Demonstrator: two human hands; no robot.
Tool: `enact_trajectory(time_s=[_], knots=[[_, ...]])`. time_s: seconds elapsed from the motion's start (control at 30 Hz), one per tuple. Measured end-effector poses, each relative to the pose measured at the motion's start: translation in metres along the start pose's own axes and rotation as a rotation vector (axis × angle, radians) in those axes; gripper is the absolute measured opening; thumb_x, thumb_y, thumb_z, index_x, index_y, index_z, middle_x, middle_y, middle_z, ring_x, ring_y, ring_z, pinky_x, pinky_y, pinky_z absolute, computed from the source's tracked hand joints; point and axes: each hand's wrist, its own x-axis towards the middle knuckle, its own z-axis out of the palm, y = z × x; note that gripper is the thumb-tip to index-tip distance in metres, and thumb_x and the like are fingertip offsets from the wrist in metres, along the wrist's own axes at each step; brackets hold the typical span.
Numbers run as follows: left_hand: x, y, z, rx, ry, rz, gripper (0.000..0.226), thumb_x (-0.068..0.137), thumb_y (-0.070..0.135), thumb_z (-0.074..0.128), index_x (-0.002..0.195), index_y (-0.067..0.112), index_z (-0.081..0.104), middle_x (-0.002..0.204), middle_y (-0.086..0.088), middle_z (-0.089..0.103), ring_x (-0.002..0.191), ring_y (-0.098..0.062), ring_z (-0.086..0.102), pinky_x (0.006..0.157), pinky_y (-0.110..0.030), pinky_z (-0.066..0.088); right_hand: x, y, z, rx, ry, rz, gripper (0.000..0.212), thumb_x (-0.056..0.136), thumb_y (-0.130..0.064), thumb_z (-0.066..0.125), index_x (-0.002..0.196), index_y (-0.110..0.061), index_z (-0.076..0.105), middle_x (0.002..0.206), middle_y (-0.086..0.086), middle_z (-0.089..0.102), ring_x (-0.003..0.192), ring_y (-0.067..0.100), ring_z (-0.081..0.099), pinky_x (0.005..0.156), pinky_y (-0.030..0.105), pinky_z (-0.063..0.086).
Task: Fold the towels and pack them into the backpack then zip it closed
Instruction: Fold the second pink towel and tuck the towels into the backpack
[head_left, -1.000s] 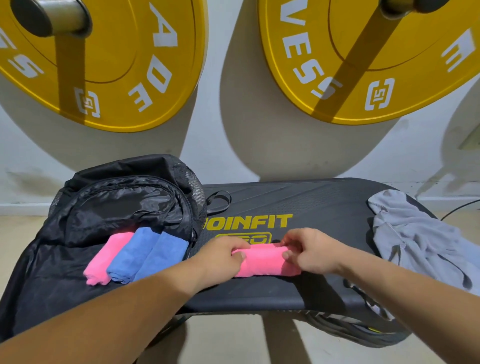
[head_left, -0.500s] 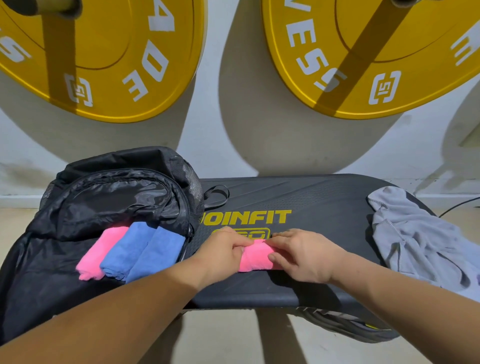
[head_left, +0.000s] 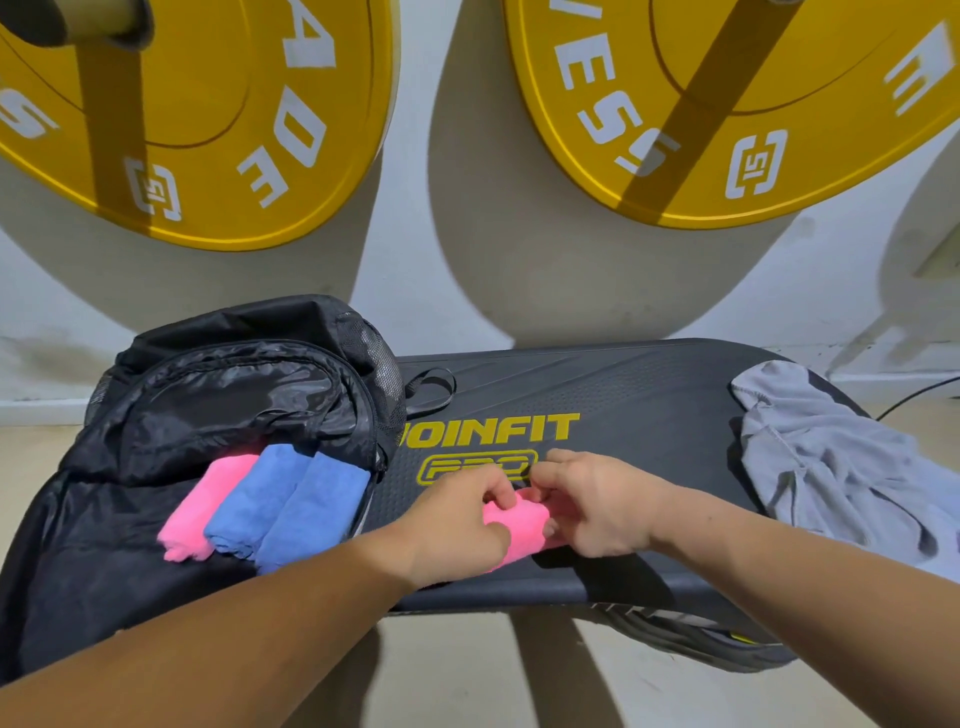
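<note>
A black backpack (head_left: 156, 415) lies open at the left end of a black bench (head_left: 649, 405). Inside its opening sit a rolled pink towel (head_left: 208, 499) and two rolled blue towels (head_left: 270, 493), side by side. On the bench, a second pink towel (head_left: 519, 522) is folded small and mostly covered by my hands. My left hand (head_left: 457, 525) grips its left side, my right hand (head_left: 592, 504) pinches its right side. The fingertips of both hands almost meet above it.
A crumpled grey cloth (head_left: 831, 467) lies on the right end of the bench. Two yellow weight plates (head_left: 218, 130) hang on the wall behind. A black strap loop (head_left: 431, 387) sticks out beside the backpack. Beige floor lies below the bench's front edge.
The pink towel on the bench has gone from a long strip to a short bundle. My right hand moved left toward my left hand, folding it over.
</note>
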Motion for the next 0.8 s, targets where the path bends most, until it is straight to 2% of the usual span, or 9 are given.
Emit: enact_trajectory(time_s=[0.1,0.17,0.23,0.33,0.43,0.53,0.6,0.67,0.8], knots=[[-0.003,0.009,0.008,0.216,0.055,0.221,0.039,0.077,0.031,0.058,0.116,0.031,0.058,0.107,0.011,0.067,0.100,-0.019,0.060,0.084,-0.033,0.051,-0.003,0.004,0.004,0.092,0.056,0.040,0.024,0.081,-0.026,0.073,0.097,-0.025,0.055,0.090,-0.016,0.045,0.090,0.016,0.056,0.080,0.029,0.047],[-0.003,0.008,0.010,0.310,0.048,0.280,0.043,0.080,0.043,0.060,0.122,0.033,0.057,0.109,0.010,0.067,0.102,-0.020,0.060,0.085,-0.035,0.050,-0.006,0.005,0.002,0.176,0.084,0.124,0.029,0.081,-0.022,0.075,0.104,-0.021,0.057,0.097,-0.011,0.054,0.091,0.016,0.056,0.077,0.025,0.046],[-0.004,0.005,0.009,0.359,0.047,0.279,0.045,0.084,0.044,0.062,0.128,0.032,0.059,0.111,0.007,0.068,0.104,-0.021,0.059,0.086,-0.035,0.049,-0.006,0.003,-0.001,0.240,0.081,0.192,0.031,0.081,-0.023,0.076,0.103,-0.021,0.054,0.096,-0.008,0.058,0.088,0.016,0.056,0.072,0.024,0.044],[-0.009,0.008,-0.004,0.343,0.093,0.271,0.030,0.086,0.035,0.061,0.115,0.028,0.063,0.102,0.005,0.069,0.098,-0.025,0.059,0.079,-0.036,0.048,-0.001,-0.007,-0.008,0.280,0.028,0.228,0.033,0.083,-0.028,0.076,0.108,-0.021,0.057,0.103,-0.005,0.063,0.093,0.017,0.058,0.078,0.025,0.047],[-0.019,0.009,-0.039,0.356,0.145,0.203,0.017,0.085,0.031,0.065,0.099,0.023,0.060,0.092,0.003,0.064,0.089,-0.025,0.056,0.072,-0.034,0.045,0.014,-0.031,-0.027,0.235,0.019,0.213,0.036,0.087,-0.035,0.073,0.119,-0.023,0.060,0.111,-0.005,0.065,0.099,0.016,0.058,0.085,0.026,0.046],[-0.037,-0.006,-0.089,0.309,0.207,0.089,0.022,0.085,0.032,0.064,0.103,0.020,0.065,0.098,0.001,0.065,0.093,-0.023,0.059,0.081,-0.036,0.050,0.041,-0.066,-0.047,0.173,0.100,0.132,0.038,0.087,-0.042,0.067,0.121,-0.028,0.060,0.110,-0.006,0.065,0.099,0.016,0.059,0.089,0.032,0.049],[-0.057,-0.022,-0.118,0.259,0.253,0.034,0.023,0.083,0.034,0.062,0.100,0.020,0.068,0.093,0.003,0.067,0.089,-0.022,0.060,0.079,-0.035,0.051,0.062,-0.095,-0.053,0.149,0.185,0.046,0.040,0.083,-0.047,0.063,0.119,-0.030,0.060,0.110,-0.007,0.064,0.100,0.017,0.060,0.092,0.038,0.051],[-0.083,-0.040,-0.139,0.199,0.328,-0.031,0.023,0.084,0.029,0.066,0.104,0.021,0.071,0.094,0.005,0.070,0.087,-0.019,0.061,0.074,-0.032,0.048,0.080,-0.125,-0.052,0.146,0.244,-0.044,0.041,0.083,-0.044,0.060,0.120,-0.029,0.059,0.114,-0.005,0.062,0.103,0.017,0.060,0.093,0.038,0.051],[-0.136,-0.086,-0.163,0.078,0.481,-0.191,0.020,0.084,0.019,0.069,0.104,0.017,0.072,0.096,-0.002,0.074,0.093,-0.022,0.068,0.083,-0.037,0.055,0.110,-0.172,-0.036,0.070,0.294,-0.198,0.043,0.082,-0.029,0.051,0.125,-0.027,0.056,0.119,-0.001,0.061,0.110,0.019,0.058,0.092,0.039,0.051]])
